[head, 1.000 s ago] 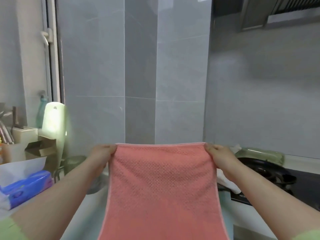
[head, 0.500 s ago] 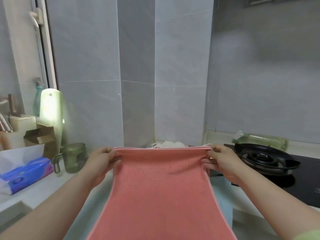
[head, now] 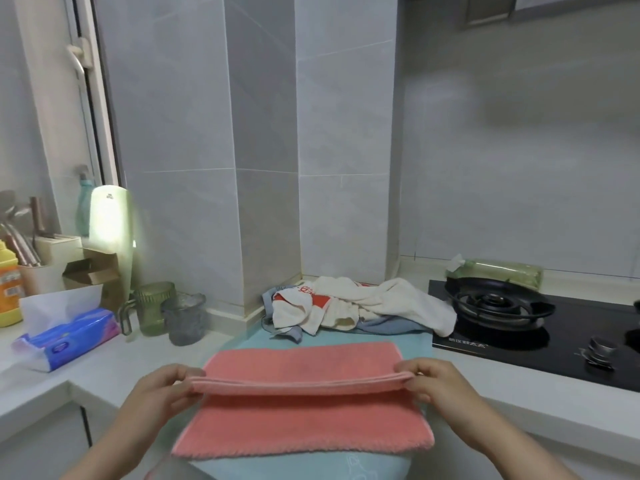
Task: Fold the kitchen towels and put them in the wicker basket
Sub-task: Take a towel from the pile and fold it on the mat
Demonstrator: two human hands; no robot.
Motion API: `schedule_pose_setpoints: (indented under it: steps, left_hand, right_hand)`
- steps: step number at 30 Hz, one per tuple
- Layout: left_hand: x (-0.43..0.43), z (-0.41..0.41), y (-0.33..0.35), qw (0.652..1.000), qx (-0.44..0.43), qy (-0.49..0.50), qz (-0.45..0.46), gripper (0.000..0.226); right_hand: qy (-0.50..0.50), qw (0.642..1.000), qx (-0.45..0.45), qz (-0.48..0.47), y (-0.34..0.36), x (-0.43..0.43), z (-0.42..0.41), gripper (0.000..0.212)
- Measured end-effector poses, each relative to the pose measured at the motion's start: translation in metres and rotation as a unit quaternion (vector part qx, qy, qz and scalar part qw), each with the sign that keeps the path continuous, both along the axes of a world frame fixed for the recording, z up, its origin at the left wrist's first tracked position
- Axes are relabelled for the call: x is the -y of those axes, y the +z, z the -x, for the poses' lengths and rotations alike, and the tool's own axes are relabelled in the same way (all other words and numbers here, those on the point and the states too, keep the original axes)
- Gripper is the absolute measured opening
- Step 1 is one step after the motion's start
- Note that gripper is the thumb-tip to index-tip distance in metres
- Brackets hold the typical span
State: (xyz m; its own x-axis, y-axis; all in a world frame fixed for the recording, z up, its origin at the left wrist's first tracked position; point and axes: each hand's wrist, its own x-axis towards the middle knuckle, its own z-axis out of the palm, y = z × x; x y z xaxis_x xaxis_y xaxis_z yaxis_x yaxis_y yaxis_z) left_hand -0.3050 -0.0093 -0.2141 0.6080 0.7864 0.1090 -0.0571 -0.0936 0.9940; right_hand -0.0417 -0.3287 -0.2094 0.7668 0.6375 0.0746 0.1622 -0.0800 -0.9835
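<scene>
A: diff vs 0.5 s back?
B: The towel [head: 304, 420] had hung upright in front of the wall [head: 339, 133], held by its top corners. Now it lay flat on the table [head: 114, 362], on top of a teal cloth [head: 408, 337]. The view had tipped down too, so a pile [head: 360, 306] of loose towels came into frame behind it.
A: hands?
B: Same ends as before. Left hand [head: 157, 389]: fingers [head: 173, 372] curled tight on the left end of a doubled edge. Right hand [head: 440, 382]: thumb and fingers pinched the right end. Both were clamped on the towel, with the edge lifted slightly off the layer below.
A: orientation?
B: Long axis ran left-right, across the person. The held edge ran the same way, mid-towel. One strip lay beyond it toward the pile, and a wider strip lay nearer the person.
A: position?
B: Centre of frame, between the tissue pack [head: 69, 337] on the left and the hob [head: 554, 330] on the right, apart from both. Far edge was near the pile, and I couldn't tell if they touched.
A: blind spots?
B: How the layers joined under the held edge was hidden. Pile count was unclear: a white one with red print on top, blue under it, print unreadable. The teal cloth's near edge and both forearms were cut off at the frame bottom.
</scene>
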Motion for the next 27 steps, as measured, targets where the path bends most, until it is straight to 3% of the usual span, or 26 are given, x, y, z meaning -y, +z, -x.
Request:
schedule_pose_setpoints:
  steps: [5,10,16,20,24,27]
  left_hand:
    - [0.01,0.022,-0.011,0.995,-0.056,-0.026,-0.073,0.024]
    - [0.008,0.029,-0.011,0.991,-0.087,-0.042,-0.089,0.027]
    - [0.012,0.034,-0.008,0.991,-0.098,-0.056,-0.074,0.025]
    - [0.025,0.039,-0.003,0.984,-0.1,-0.066,-0.132,0.005]
    - [0.024,0.044,-0.008,0.962,-0.147,-0.073,-0.221,0.008]
    - [0.024,0.04,-0.007,0.948,-0.157,-0.067,-0.268,0.011]
  right_hand:
    - [0.002,0.997,0.078,0.026,-0.019,0.023,0.018,0.034]
    - [0.0,0.988,0.149,0.048,-0.026,0.029,0.027,0.045]
    - [-0.023,0.998,0.06,-0.015,-0.026,0.034,0.027,0.038]
    - [-0.007,0.99,0.126,0.067,-0.036,0.037,0.03,0.046]
    - [0.016,0.969,0.2,0.142,-0.04,0.038,0.032,0.048]
    - [0.026,0.971,0.193,0.137,-0.034,0.037,0.031,0.051]
